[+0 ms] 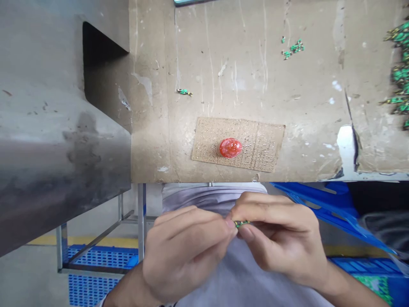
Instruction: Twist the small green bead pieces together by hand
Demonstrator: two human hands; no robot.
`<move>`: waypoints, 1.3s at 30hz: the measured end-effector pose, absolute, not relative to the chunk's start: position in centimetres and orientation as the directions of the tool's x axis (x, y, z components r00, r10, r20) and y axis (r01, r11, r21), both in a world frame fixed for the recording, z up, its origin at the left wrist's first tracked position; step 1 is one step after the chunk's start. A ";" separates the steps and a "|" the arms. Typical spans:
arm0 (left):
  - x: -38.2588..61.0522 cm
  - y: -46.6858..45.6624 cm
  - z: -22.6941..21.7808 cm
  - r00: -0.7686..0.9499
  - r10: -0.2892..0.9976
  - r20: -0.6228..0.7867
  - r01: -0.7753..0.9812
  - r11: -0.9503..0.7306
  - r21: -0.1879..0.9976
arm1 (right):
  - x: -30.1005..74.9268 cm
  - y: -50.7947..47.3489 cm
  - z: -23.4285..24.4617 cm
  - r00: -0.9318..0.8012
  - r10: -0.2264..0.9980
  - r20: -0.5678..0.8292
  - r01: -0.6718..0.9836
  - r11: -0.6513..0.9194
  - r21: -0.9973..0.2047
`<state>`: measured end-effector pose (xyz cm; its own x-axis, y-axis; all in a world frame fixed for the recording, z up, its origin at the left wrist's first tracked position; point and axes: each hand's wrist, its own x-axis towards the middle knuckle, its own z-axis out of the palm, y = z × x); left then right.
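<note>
Just in front of the table edge, my left hand (188, 247) and my right hand (281, 238) meet fingertip to fingertip. Between them they pinch a small green piece (242, 223) with dark and yellow parts. Most of it is hidden by the fingers, so its exact kind does not show. Beyond the hands, a glossy red oval lump (230, 147) sits on a speckled, wet-looking cardboard piece (262, 147).
On the brown-covered table (306, 106) lie a single green piece (184, 92), a small cluster of green pieces (294, 49) and a larger pile (401, 76) at the right edge. A metal housing (105, 149) stands left. Blue crates (99, 256) are below.
</note>
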<state>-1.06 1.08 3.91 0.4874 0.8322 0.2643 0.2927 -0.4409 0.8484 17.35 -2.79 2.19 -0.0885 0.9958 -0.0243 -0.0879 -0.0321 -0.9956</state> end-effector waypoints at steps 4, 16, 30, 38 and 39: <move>-0.9 0.9 3.7 0.451 0.859 0.244 0.290 -0.399 0.870 | 16.9 -2.7 1.9 -0.055 0.998 0.016 -0.083 0.012 -0.997; -1.1 0.4 3.2 0.450 0.856 0.253 0.311 -0.416 0.855 | 16.0 -3.0 1.8 0.002 1.000 0.009 -0.045 0.009 -0.999; -0.7 -0.2 3.3 0.364 0.909 0.201 0.373 -0.340 0.863 | 15.8 -2.8 1.8 0.021 1.000 0.003 -0.076 0.004 -0.997; -0.5 0.5 3.1 0.371 0.904 0.210 0.266 -0.321 0.909 | 15.9 -2.8 1.7 0.008 1.000 0.009 -0.089 0.010 -0.996; -0.6 0.4 3.1 0.361 0.913 0.190 0.273 -0.298 0.915 | 15.9 -2.8 1.6 0.005 1.000 0.013 -0.095 0.014 -0.995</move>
